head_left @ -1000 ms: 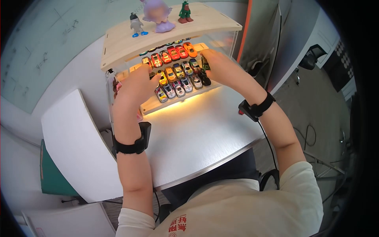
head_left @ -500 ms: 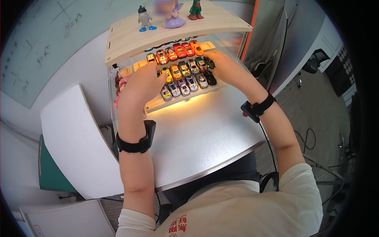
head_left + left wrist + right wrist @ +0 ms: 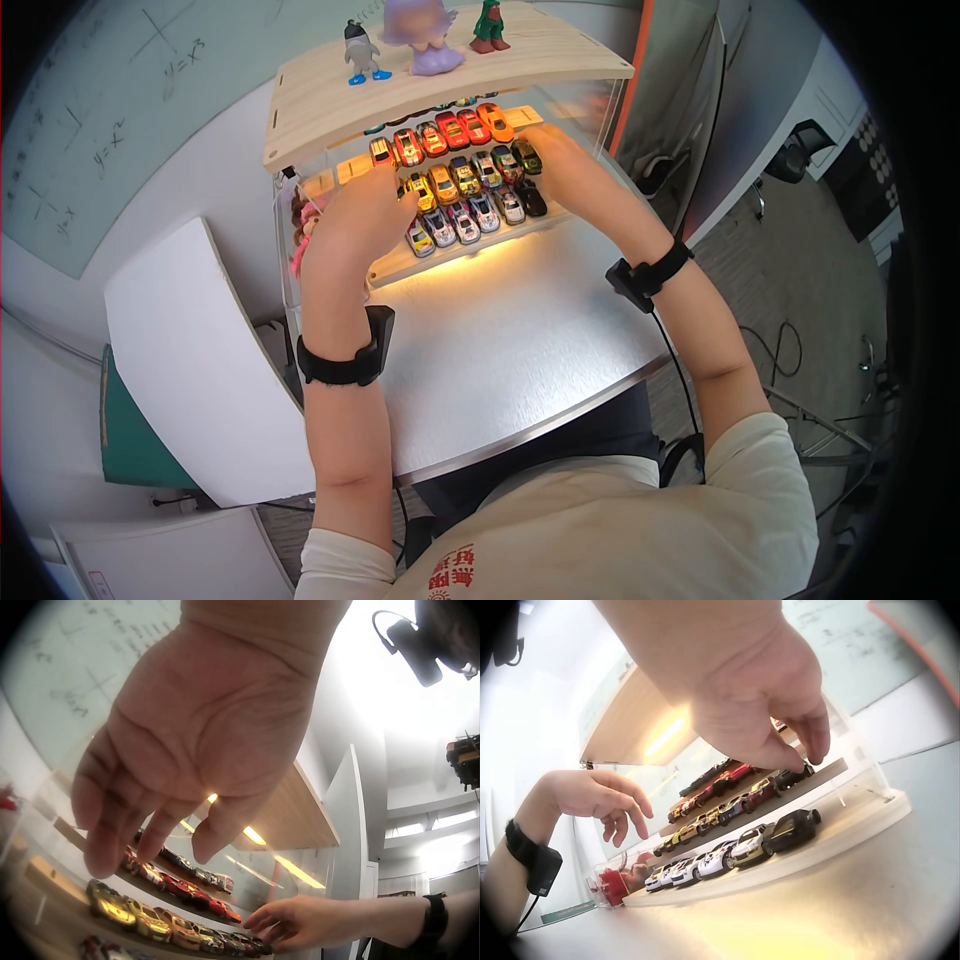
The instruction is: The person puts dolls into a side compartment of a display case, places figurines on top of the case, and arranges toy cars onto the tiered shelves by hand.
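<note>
Rows of small toy cars stand on a stepped wooden rack inside a display case. My right hand (image 3: 560,168) is at the right end of the middle row, thumb and fingertips pinching a dark green toy car (image 3: 527,155). The right wrist view shows those fingertips close together at that dark green toy car (image 3: 791,778). My left hand (image 3: 362,215) is over the left end of the rack. Its fingers are loosely bent with nothing between them in the left wrist view, just above a yellow and dark toy car (image 3: 112,904).
A wooden top (image 3: 450,70) overhangs the rack and carries a penguin-like figure (image 3: 363,55), a purple figure (image 3: 437,62) and a green one (image 3: 490,28). Clear side panels flank the rack. A metallic table (image 3: 510,340) lies in front, with a red-dressed doll (image 3: 619,885) beside the rack.
The dark green car, tipped up in my right hand a second ago, now lies level at the row's end. My left hand stays over the rack's left end. The head view has shifted slightly.
</note>
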Demonstrator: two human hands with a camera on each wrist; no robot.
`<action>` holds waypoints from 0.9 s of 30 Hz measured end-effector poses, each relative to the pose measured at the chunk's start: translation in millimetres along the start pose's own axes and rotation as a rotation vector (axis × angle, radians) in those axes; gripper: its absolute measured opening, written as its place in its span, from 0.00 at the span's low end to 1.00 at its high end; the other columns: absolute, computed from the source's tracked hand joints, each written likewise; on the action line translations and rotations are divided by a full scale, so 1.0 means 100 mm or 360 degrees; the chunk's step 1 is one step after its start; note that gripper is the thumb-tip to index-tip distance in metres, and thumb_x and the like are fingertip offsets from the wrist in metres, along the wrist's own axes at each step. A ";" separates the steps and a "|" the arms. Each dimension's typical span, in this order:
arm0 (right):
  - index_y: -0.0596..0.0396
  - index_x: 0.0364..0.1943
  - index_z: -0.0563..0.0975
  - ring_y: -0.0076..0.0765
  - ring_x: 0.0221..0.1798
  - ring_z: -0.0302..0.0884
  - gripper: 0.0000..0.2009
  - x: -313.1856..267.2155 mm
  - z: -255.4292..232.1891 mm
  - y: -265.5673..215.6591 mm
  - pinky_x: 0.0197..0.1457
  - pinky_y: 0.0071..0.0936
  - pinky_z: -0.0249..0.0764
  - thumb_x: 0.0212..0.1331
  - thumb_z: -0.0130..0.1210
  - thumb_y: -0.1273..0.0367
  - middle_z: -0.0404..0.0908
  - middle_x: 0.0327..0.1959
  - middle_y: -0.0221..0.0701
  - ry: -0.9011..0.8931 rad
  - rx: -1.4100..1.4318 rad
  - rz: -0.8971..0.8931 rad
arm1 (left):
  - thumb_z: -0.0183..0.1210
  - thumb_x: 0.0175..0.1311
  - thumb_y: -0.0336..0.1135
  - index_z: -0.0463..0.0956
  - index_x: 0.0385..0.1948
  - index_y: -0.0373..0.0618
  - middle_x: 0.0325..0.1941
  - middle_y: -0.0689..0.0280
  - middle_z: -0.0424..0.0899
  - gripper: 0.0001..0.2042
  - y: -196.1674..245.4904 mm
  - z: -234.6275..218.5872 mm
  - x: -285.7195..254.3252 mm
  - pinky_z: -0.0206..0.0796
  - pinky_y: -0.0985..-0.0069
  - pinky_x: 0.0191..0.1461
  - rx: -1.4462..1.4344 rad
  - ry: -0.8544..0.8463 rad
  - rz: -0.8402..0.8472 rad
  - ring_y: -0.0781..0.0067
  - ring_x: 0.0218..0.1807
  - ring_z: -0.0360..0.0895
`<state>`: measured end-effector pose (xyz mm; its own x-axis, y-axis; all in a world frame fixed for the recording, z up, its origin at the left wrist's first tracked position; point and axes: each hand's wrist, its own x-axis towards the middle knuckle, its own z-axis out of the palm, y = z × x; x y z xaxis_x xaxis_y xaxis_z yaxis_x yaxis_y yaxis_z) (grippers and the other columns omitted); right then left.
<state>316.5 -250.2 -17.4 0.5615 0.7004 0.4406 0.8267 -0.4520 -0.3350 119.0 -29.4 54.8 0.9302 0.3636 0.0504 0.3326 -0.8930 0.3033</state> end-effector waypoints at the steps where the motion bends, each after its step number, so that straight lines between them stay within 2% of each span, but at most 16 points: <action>1: 0.60 0.59 0.77 0.61 0.64 0.78 0.21 0.00 0.01 0.01 0.67 0.49 0.76 0.61 0.50 0.85 0.79 0.60 0.50 -0.0005 -0.0006 0.0004 | 0.60 0.72 0.43 0.81 0.54 0.33 0.44 0.44 0.89 0.20 -0.01 0.00 0.00 0.77 0.59 0.54 -0.0004 0.0002 0.0012 0.48 0.48 0.88; 6: 0.60 0.59 0.76 0.61 0.64 0.77 0.21 -0.03 0.00 0.00 0.67 0.49 0.76 0.60 0.52 0.86 0.79 0.60 0.51 0.0034 0.0010 -0.0007 | 0.60 0.72 0.43 0.81 0.54 0.33 0.44 0.44 0.89 0.20 -0.06 0.05 0.04 0.77 0.59 0.54 -0.0020 0.0018 0.0016 0.48 0.48 0.88; 8: 0.59 0.61 0.76 0.62 0.65 0.77 0.22 -0.05 -0.04 -0.03 0.67 0.49 0.75 0.60 0.54 0.84 0.78 0.60 0.52 -0.0078 0.0013 0.0064 | 0.60 0.72 0.42 0.81 0.54 0.33 0.44 0.44 0.89 0.20 -0.04 0.03 0.03 0.77 0.59 0.54 -0.0019 0.0006 0.0003 0.48 0.48 0.88; 12: 0.59 0.63 0.75 0.63 0.64 0.77 0.24 -0.11 -0.07 -0.05 0.67 0.50 0.76 0.60 0.57 0.83 0.77 0.61 0.53 -0.0072 0.0037 0.0040 | 0.60 0.72 0.42 0.81 0.54 0.33 0.44 0.44 0.89 0.19 -0.05 0.03 0.02 0.77 0.59 0.54 -0.0022 0.0013 0.0029 0.48 0.48 0.88; 14: 0.58 0.64 0.76 0.58 0.63 0.80 0.26 -0.15 -0.19 -0.18 0.67 0.42 0.76 0.59 0.64 0.81 0.81 0.60 0.48 -0.0060 0.0108 0.0109 | 0.60 0.73 0.42 0.81 0.54 0.34 0.44 0.45 0.89 0.19 -0.05 0.03 0.02 0.77 0.59 0.53 -0.0020 0.0018 0.0028 0.48 0.48 0.88; 15: 0.58 0.64 0.76 0.58 0.63 0.80 0.26 -0.19 -0.27 -0.20 0.67 0.42 0.76 0.59 0.64 0.81 0.81 0.60 0.48 -0.0063 0.0109 0.0109 | 0.60 0.73 0.42 0.81 0.54 0.34 0.44 0.45 0.89 0.19 -0.06 0.03 0.02 0.77 0.59 0.53 -0.0021 0.0016 0.0027 0.48 0.48 0.88; 17: 0.58 0.60 0.79 0.58 0.57 0.83 0.20 -0.34 -0.50 -0.20 0.61 0.42 0.78 0.62 0.63 0.76 0.85 0.51 0.47 -0.0135 0.0011 0.0110 | 0.60 0.73 0.43 0.81 0.54 0.34 0.44 0.45 0.89 0.19 -0.05 0.03 0.01 0.77 0.60 0.53 -0.0015 0.0024 0.0028 0.49 0.48 0.88; 18: 0.58 0.60 0.79 0.58 0.57 0.83 0.20 -0.43 -0.65 -0.25 0.61 0.42 0.78 0.62 0.63 0.76 0.85 0.51 0.47 -0.0142 0.0011 0.0110 | 0.60 0.73 0.43 0.81 0.54 0.34 0.44 0.45 0.89 0.19 -0.04 0.02 0.00 0.77 0.60 0.53 -0.0020 0.0020 0.0023 0.49 0.48 0.88; 20: 0.60 0.55 0.81 0.57 0.51 0.85 0.18 -0.67 -0.93 -0.40 0.57 0.42 0.79 0.62 0.64 0.70 0.87 0.44 0.46 -0.0484 -0.0272 0.0323 | 0.58 0.72 0.39 0.80 0.50 0.31 0.46 0.43 0.88 0.17 0.02 -0.02 -0.04 0.78 0.54 0.56 -0.0062 0.0032 0.0026 0.44 0.51 0.87; 21: 0.60 0.55 0.81 0.57 0.51 0.85 0.18 -0.82 -0.99 -0.41 0.57 0.42 0.79 0.62 0.64 0.70 0.87 0.44 0.46 -0.0489 -0.0276 0.0326 | 0.58 0.72 0.39 0.80 0.50 0.31 0.46 0.43 0.88 0.17 0.03 -0.04 -0.04 0.78 0.54 0.56 -0.0067 0.0028 0.0026 0.44 0.51 0.87; 23: 0.62 0.55 0.79 0.55 0.50 0.85 0.21 -1.11 -1.07 -0.43 0.55 0.43 0.79 0.59 0.68 0.67 0.87 0.45 0.46 -0.0841 -0.0476 0.0595 | 0.58 0.72 0.39 0.80 0.49 0.31 0.45 0.43 0.88 0.17 0.04 -0.06 -0.03 0.78 0.53 0.56 -0.0036 -0.0022 0.0015 0.44 0.50 0.87; 26: 0.63 0.55 0.78 0.54 0.48 0.84 0.24 -1.31 -1.05 -0.44 0.54 0.44 0.78 0.57 0.69 0.65 0.86 0.44 0.46 -0.0894 -0.0243 0.0716 | 0.58 0.71 0.39 0.80 0.49 0.31 0.45 0.43 0.88 0.17 0.02 -0.03 0.00 0.78 0.53 0.55 -0.0001 -0.0024 0.0003 0.43 0.49 0.87; 27: 0.62 0.55 0.78 0.55 0.47 0.83 0.22 -1.37 -1.02 -0.45 0.54 0.45 0.77 0.58 0.68 0.67 0.84 0.43 0.45 -0.0862 -0.0181 0.0691 | 0.58 0.71 0.39 0.80 0.49 0.31 0.45 0.43 0.88 0.17 -0.01 -0.01 0.03 0.78 0.53 0.55 -0.0002 -0.0039 0.0013 0.43 0.49 0.87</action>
<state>205.9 -381.9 22.8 0.7693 0.6069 -0.1997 0.5472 -0.7872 -0.2846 120.9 -27.3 56.0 0.9363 0.3500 0.0297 0.3251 -0.8955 0.3041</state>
